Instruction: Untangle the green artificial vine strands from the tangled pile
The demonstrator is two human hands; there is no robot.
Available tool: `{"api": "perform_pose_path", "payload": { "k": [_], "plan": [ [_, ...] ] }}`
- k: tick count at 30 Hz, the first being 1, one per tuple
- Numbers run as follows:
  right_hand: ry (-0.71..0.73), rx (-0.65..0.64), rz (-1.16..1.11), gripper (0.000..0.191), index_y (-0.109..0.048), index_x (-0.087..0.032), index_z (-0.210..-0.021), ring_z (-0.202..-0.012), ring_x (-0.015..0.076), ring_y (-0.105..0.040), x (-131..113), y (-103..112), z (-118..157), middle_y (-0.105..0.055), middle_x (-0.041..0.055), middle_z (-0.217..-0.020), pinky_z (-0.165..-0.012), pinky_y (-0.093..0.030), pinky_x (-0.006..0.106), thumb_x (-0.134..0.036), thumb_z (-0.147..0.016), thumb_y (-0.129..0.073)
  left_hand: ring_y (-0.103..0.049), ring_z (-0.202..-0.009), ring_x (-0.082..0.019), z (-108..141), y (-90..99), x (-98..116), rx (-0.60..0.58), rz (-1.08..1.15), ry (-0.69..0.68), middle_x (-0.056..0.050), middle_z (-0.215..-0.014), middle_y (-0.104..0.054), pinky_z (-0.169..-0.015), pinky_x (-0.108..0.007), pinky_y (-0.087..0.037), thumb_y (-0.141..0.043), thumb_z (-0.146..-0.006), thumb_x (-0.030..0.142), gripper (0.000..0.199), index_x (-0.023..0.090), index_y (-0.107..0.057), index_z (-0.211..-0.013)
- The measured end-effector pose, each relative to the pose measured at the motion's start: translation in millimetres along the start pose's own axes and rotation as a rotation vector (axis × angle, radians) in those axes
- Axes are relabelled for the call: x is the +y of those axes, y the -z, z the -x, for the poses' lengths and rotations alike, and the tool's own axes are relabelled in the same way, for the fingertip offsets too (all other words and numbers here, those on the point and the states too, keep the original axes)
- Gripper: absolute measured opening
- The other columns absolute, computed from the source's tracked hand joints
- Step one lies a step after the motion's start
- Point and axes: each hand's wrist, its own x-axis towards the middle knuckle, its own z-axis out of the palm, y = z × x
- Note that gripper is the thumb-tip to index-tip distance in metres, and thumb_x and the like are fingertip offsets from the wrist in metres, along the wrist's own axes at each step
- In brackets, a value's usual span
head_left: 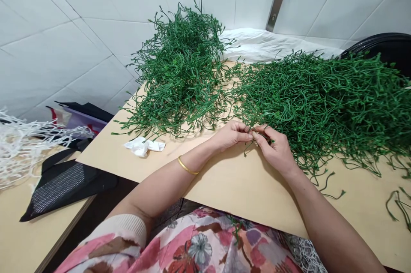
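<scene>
My left hand (236,135) and my right hand (273,146) meet fingertip to fingertip over the table, both pinched closed on thin green plastic stems. One green plastic stem (245,149) dangles below the fingers. How the stems join between the fingertips is too small to make out. Right behind my hands a large pile of green plastic stems (314,97) spreads to the right. Another heap of green stems (183,63) rises at the back left. A gold bangle (187,165) circles my left wrist.
A crumpled white tissue (144,146) lies on the wooden table (231,187). Loose stems (334,185) are scattered at right. White netting-like strands (25,148) and a black mesh item (59,187) lie on a second surface at left. Behind are white sheeting (266,43) and a tiled wall.
</scene>
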Motion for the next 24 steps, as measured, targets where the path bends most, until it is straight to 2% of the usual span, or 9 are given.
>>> {"api": "perform_pose_path", "payload": {
  "k": [4,9,13,16,19,21,24],
  "plan": [
    [0.034,-0.028,0.173,0.016,-0.056,-0.018,-0.078,-0.067,0.0155,-0.055,-1,-1,-1,-0.062,0.0058,-0.076,-0.064,-0.040,0.027,-0.027,-0.083,-0.043,-0.028,-0.045,-0.003,0,-2.5,-3,-0.004,-0.176,-0.048,0.006,-0.045,-0.035,-0.046,-0.020,-0.020,-0.064,-0.061,0.023,0.027,0.012,-0.044,-0.046],
    [0.028,-0.081,0.322,0.023,-0.049,-0.019,-0.066,-0.057,0.0137,-0.047,1,1,-1,-0.056,0.0047,-0.066,-0.057,-0.034,0.027,-0.023,-0.085,-0.037,-0.037,-0.049,-0.004,1,-8.0,-1,-0.038,-0.079,-0.043,0.004,-0.050,-0.044,-0.050,-0.020,-0.026,-0.067,-0.059,0.023,0.024,0.011,-0.048,-0.051],
    [-0.017,-0.091,0.164,0.026,-0.050,-0.018,-0.063,-0.057,0.0126,-0.046,-1,7,-4,-0.053,0.0030,-0.062,-0.058,-0.034,0.026,-0.027,-0.085,-0.039,-0.031,-0.046,-0.002,6,-9.3,5,-0.028,-0.026,0.001,0.005,-0.047,-0.040,-0.046,-0.020,-0.021,-0.068,-0.058,0.024,0.025,0.010,-0.048,-0.049],
    [-0.179,-0.084,-0.092,0.029,-0.050,-0.018,-0.063,-0.049,0.0096,-0.039,0,14,-6,-0.043,-0.0014,-0.054,-0.049,-0.031,0.024,-0.035,-0.085,-0.042,-0.032,-0.044,-0.002,6,-6.3,6,-0.030,-0.004,0.019,0.005,-0.048,-0.044,-0.045,-0.020,-0.020,-0.071,-0.055,0.025,0.020,0.010,-0.059,-0.059],
    [-0.309,0.007,-0.274,0.031,-0.051,-0.017,-0.064,-0.044,0.0077,-0.032,2,18,-8,-0.036,-0.0041,-0.051,-0.042,-0.025,0.023,-0.042,-0.083,-0.046,-0.034,-0.042,-0.002,1,-1.1,2,0.004,0.083,-0.013,0.005,-0.050,-0.048,-0.044,-0.020,-0.022,-0.072,-0.055,0.025,0.022,0.010,-0.061,-0.066],
    [-0.271,0.061,-0.243,0.030,-0.052,-0.017,-0.065,-0.046,0.0079,-0.034,3,18,-7,-0.038,-0.0036,-0.053,-0.043,-0.027,0.023,-0.040,-0.082,-0.047,-0.034,-0.041,-0.002,-3,1.8,0,-0.012,0.162,-0.014,0.005,-0.048,-0.047,-0.044,-0.019,-0.023,-0.072,-0.057,0.025,0.022,0.009,-0.058,-0.062],
    [-0.126,0.132,-0.050,0.022,-0.054,-0.016,-0.069,-0.053,0.0091,-0.040,3,16,-6,-0.046,-0.0016,-0.061,-0.050,-0.033,0.023,-0.034,-0.081,-0.050,-0.039,-0.041,-0.003,-7,2.8,-3,-0.045,0.224,0.029,0.002,-0.052,-0.051,-0.042,-0.019,-0.026,-0.070,-0.059,0.025,0.022,0.010,-0.055,-0.060]
  ]
}}
